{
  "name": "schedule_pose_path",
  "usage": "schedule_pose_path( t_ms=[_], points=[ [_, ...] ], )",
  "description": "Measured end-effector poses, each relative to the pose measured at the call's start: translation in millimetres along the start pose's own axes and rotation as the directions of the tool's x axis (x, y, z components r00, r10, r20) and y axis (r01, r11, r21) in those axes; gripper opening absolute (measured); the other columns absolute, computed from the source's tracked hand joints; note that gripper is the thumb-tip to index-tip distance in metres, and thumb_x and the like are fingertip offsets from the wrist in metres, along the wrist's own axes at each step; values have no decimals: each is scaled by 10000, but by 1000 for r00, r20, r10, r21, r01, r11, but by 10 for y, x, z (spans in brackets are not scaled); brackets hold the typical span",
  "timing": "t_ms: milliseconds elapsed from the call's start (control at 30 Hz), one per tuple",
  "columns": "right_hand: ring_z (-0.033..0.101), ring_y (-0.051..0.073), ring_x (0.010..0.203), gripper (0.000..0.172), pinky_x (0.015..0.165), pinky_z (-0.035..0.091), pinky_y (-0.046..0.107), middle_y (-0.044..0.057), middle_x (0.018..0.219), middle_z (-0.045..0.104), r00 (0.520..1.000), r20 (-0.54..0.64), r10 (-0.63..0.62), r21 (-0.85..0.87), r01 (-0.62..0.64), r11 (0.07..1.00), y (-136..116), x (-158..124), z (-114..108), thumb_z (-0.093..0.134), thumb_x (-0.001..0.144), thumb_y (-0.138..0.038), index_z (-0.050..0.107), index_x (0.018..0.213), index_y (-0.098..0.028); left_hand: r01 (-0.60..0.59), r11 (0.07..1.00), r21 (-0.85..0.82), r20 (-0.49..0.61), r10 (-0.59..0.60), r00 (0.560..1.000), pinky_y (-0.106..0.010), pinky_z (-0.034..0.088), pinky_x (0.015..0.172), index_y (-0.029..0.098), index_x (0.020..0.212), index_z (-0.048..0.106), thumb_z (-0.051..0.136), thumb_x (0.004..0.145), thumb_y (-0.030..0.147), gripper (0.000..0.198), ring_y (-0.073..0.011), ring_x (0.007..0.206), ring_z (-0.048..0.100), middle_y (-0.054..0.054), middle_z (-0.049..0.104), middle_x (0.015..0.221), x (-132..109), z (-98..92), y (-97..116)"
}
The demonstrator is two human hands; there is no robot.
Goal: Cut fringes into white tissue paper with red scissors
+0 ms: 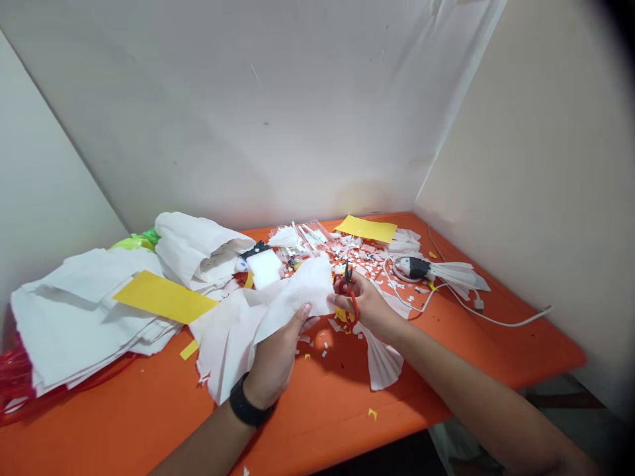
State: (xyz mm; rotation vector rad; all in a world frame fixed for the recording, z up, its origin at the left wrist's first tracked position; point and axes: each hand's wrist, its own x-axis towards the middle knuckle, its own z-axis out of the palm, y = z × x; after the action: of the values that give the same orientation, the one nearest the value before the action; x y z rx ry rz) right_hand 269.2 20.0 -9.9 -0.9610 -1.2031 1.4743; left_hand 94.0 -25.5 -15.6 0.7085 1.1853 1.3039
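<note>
Centre-frame, your left hand (276, 357) pinches the white sheet (297, 291); your right hand (373, 309) grips red-handled scissors (354, 301) at its edge. Holding it taut should limit creasing.

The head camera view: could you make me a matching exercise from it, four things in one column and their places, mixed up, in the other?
Things
1. Red-handled scissors
2. White sheet at the picture's centre
3. White cable
4. Dark wristband

Places
A. Round the left wrist
B. On the right-hand part of the orange table
C. In the right hand, dark tip sticking up past the fingers
D. Held by the left hand, thumb on top

Right pairs: 1-C, 2-D, 3-B, 4-A
</note>
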Motion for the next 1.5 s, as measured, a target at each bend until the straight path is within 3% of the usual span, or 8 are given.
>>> schedule_pose_path(
  t_ms=[300, 467, 600, 700, 933, 1067, 1233, 1500],
  points=[
    [499, 109, 703, 411, 639, 398, 240, -54, 809, 546, 998, 45, -48, -56, 50, 997, -8, 5, -2, 842, 699, -311, 493, 888, -206, -12, 1000, -22, 72, 13, 997, -270, 611, 761, 178, 1099, 750, 834, 760, 379, 404, -254, 1035, 736, -77, 788, 1098, 9, 17, 11],
    [497, 110, 695, 432, 638, 398, 244, -52, 801, 550, 998, 26, -55, -43, 56, 997, -12, 0, 16, 849, 688, -331, 483, 880, -204, 4, 992, 128, 32, -9, 999, -233, 565, 563, 162, 1205, 715, 787, 780, 511, 554, -282, 963, 751, -126, 774, 1126, 12, 24, 41],
    [505, 112, 697, 433, 639, 403, 246, -48, 805, 558, 998, 9, -68, -57, 69, 996, -22, 2, 18, 852, 685, -331, 485, 876, -206, 26, 968, 249, -18, -22, 1000, -251, 576, 596, 157, 1195, 727, 749, 783, 590, 598, -281, 957, 750, -125, 786, 1088, 35, -33, 1],
    [503, 112, 698, 432, 637, 404, 246, -48, 804, 557, 998, 15, -68, -47, 69, 997, -26, 3, 15, 854, 688, -330, 482, 872, -209, 14, 940, 341, -32, -4, 999, -280, 580, 600, 158, 1164, 743, 692, 805, 641, 604, -260, 835, 758, -110, 801, 1007, 52, -74, -15],
    [484, 105, 666, 449, 599, 388, 241, -56, 790, 538, 994, 110, 21, 7, -22, 1000, -18, -23, 39, 865, 684, -346, 487, 888, -216, -191, 810, 555, 23, 215, 976, -314, 588, 691, 179, 856, 804, 618, 867, 602, 462, -238, 743, 751, -69, 804, 832, 29, -62, 118],
    [459, 96, 636, 486, 571, 371, 232, -58, 773, 544, 997, 81, 13, -16, -12, 1000, -39, -25, 55, 892, 639, -349, 477, 854, -213, -125, 802, 584, -47, 188, 981, -288, 559, 560, 182, 775, 791, 609, 852, 629, 488, -223, 623, 727, -57, 779, 716, -4, -27, 174],
    [492, 108, 683, 470, 616, 396, 234, -49, 784, 563, 999, 15, -36, -40, 37, 999, -23, 0, 29, 887, 644, -351, 487, 847, -211, -73, 826, 559, -77, 139, 987, -238, 472, 426, 168, 777, 786, 606, 821, 692, 557, -203, 589, 708, -78, 786, 773, -5, -26, 138],
    [549, 144, 730, 409, 659, 432, 276, -18, 822, 597, 994, -21, -103, -111, 100, 989, -155, -48, -24, 827, 734, -442, 521, 882, -216, -147, 817, 558, -69, 222, 973, -289, 555, 644, 179, 711, 754, 606, 864, 632, 500, -211, 669, 715, -64, 779, 745, 28, -42, 126]
  ],
)
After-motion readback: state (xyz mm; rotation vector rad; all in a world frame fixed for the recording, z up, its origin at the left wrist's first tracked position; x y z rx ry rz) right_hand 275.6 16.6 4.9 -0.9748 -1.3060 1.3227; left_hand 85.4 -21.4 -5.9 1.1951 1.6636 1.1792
